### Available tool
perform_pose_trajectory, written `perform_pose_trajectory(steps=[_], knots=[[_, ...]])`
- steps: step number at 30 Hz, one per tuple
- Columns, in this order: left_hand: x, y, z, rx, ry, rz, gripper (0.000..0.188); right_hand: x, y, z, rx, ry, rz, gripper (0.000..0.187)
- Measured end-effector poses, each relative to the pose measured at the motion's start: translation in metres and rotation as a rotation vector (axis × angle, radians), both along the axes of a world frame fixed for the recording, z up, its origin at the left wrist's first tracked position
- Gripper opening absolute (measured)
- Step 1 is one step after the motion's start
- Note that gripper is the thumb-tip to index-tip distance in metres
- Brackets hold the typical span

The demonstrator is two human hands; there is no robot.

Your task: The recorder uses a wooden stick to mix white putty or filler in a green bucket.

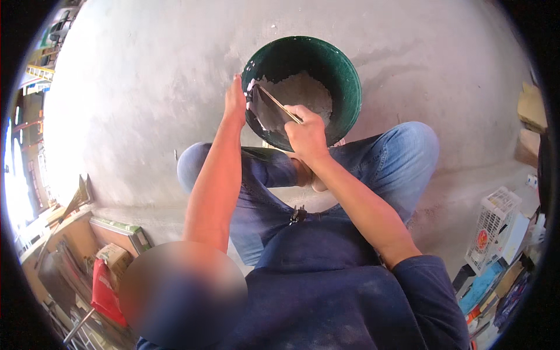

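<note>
A dark green bucket [347, 76] stands on the floor in front of my crossed legs. Inside it lies a grey, paste-like mix [306, 93], with pale bits stuck to the left inner wall. My right hand [307, 133] is closed on the thin, light wooden back edge of a broad, flat scraper. The dark blade of this scraper [267, 109] slants down into the bucket near its left wall. Against the outside of the bucket's left rim, my left hand [235, 104] rests edge-on with its fingers stretched out; some of them are hidden from view.
Grey concrete floor [157, 87] surrounds the bucket. Boxes, a red item [107, 291] and boards crowd the lower left. At the right are a white wire basket [492, 230], cardboard boxes [531, 108] and mixed goods. A yellow ladder [39, 72] shows at the far left.
</note>
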State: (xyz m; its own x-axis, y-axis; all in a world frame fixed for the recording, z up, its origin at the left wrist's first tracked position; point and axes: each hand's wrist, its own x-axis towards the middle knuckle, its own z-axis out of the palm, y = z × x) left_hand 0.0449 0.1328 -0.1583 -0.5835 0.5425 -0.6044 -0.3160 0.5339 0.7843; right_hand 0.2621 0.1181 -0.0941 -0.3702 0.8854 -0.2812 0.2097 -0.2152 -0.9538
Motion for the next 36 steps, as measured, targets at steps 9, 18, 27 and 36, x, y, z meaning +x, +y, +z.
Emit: perform_pose_trajectory(steps=[9,18,27,36], knots=[[0.003,0.001,0.001,-0.001,-0.069,-0.024,0.068,0.010,-0.005,0.015,0.029,-0.002,0.003,0.042],[-0.007,-0.005,-0.005,-0.028,0.001,0.046,0.068,0.011,0.000,0.010,-0.035,0.034,0.034,0.041],[0.008,-0.002,0.002,-0.037,0.163,-0.048,0.066,-0.002,0.002,-0.010,0.074,0.001,-0.018,0.038],[0.007,-0.001,-0.001,0.020,0.174,-0.047,0.064,0.003,0.005,-0.014,-0.055,0.019,-0.019,0.041]])
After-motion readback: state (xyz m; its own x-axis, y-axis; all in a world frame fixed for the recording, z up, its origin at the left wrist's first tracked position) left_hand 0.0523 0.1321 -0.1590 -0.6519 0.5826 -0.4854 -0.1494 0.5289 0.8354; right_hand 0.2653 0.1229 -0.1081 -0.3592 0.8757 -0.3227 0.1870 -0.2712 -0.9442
